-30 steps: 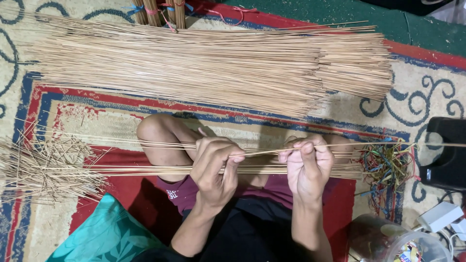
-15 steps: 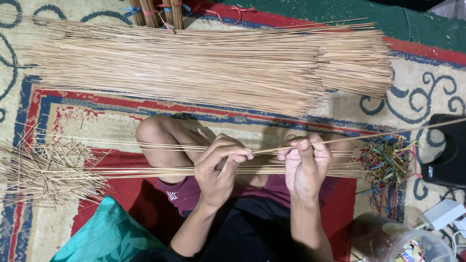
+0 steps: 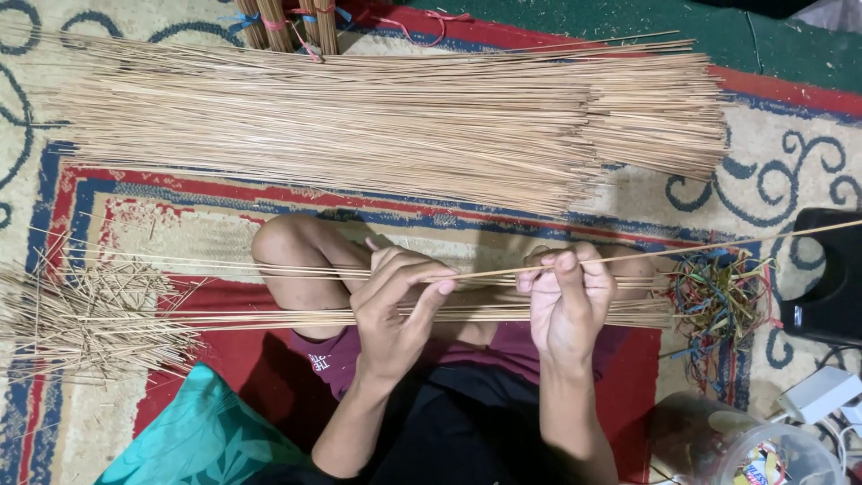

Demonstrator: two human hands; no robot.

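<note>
I sit cross-legged on a patterned rug. My right hand [image 3: 567, 301] pinches a single thin stick [image 3: 718, 246] that runs out to the right and slightly up. The fingertips of my left hand [image 3: 395, 310] touch the near end of that stick. Across my lap lies a small bundle of thin sticks [image 3: 269, 316], reaching from the left side to the right past both hands. A few more loose sticks lie over my knee [image 3: 287, 256].
A big pile of long thin sticks [image 3: 404, 126] lies across the rug in front. Stick scraps [image 3: 90, 314] are heaped at left. Coloured ties [image 3: 718, 296] lie at right beside a black box [image 3: 831, 278]. Tied bundles [image 3: 287, 22] stand at the top. A plastic jar [image 3: 763, 454] sits at lower right.
The single stick has slid to the right through my hands and its far end has risen. My left fingers have stretched out to its near end.
</note>
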